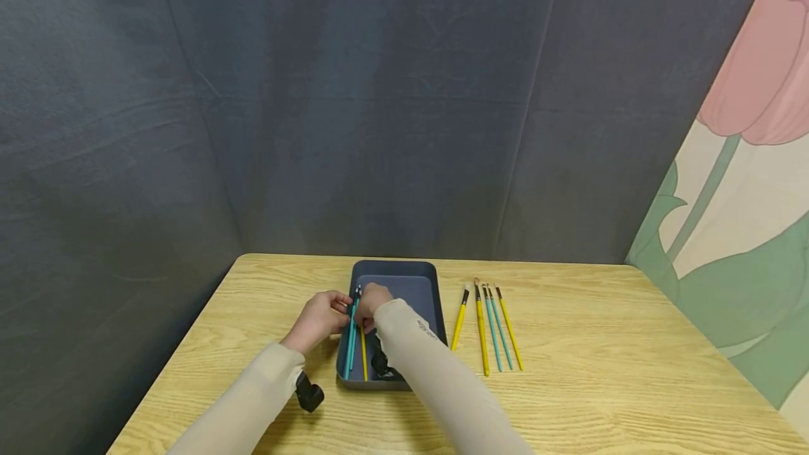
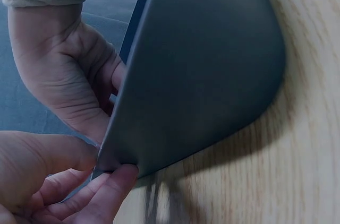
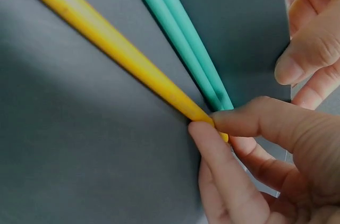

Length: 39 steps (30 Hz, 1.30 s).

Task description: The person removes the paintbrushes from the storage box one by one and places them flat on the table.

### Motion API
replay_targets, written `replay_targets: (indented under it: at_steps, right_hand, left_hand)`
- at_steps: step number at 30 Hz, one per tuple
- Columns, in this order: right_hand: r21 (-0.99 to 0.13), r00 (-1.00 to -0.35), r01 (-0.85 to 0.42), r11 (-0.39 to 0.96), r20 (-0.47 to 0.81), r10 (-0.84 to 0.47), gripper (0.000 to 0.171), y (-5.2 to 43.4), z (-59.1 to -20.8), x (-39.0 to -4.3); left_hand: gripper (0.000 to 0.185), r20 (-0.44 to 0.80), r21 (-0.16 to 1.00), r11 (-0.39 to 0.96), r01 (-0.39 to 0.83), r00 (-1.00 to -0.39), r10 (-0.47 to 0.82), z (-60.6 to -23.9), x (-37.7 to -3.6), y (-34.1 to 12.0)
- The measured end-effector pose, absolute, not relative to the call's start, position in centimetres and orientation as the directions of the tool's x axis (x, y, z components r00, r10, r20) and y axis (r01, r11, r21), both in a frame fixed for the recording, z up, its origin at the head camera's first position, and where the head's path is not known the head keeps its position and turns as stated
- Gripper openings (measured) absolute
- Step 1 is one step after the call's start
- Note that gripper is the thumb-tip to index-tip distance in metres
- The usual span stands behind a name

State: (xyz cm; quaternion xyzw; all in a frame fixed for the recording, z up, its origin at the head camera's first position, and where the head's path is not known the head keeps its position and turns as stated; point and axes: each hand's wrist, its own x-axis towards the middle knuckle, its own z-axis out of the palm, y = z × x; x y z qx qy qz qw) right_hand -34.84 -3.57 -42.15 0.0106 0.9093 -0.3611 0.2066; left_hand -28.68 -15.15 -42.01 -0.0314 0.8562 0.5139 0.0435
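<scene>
Placing a yellow brush (image 1: 364,358) in the tray (image 1: 413,293), lower middle of frame, I reckon: right hand's (image 1: 374,302) fingers pinch it, left hand's (image 1: 321,317) pinch the tray's side. Next probably calls for a gentle release.

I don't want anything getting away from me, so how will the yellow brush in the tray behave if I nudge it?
The yellow brush looks slim and straight, so it's probably stiff and light. It seems rounded and smooth, so once the right hand lets go, a sideways nudge would likely roll it, perhaps against the teal brushes beside it.
</scene>
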Motion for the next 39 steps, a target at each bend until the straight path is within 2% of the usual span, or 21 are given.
replay_targets:
  at_steps: [9, 18, 25, 29, 39]
  right_hand:
    - [-0.628, -0.938, 0.122, 0.768, -0.327, -0.118, 0.018, -3.5, -42.3, -34.5]
    - [-0.627, -0.935, 0.107, 0.772, -0.326, -0.136, 0.018, -3.3, -43.0, -35.2]
    - [-0.71, -0.91, 0.199, 0.676, -0.39, -0.142, 0.016, -2.2, -42.8, -35.8]
    - [-0.776, -0.896, 0.21, 0.595, -0.396, -0.199, 0.009, -1.1, -41.9, -35.0]
    - [-0.843, -0.837, 0.256, 0.472, -0.438, -0.328, 0.024, 2.1, -39.8, -35.5]
  left_hand:
    - [0.033, -0.103, 0.867, 0.49, -0.094, -0.995, -0.008, -42.0, -28.6, -15.2]
    - [0.034, -0.109, 0.87, 0.483, -0.1, -0.994, -0.009, -42.1, -28.7, -15.2]
    - [0.034, -0.115, 0.87, 0.481, -0.11, -0.993, -0.017, -42.2, -28.9, -15.0]
    - [0.034, -0.117, 0.867, 0.485, -0.113, -0.993, -0.022, -42.3, -29.0, -14.9]
    - [0.035, -0.111, 0.862, 0.494, -0.109, -0.993, -0.024, -42.5, -29.1, -14.8]
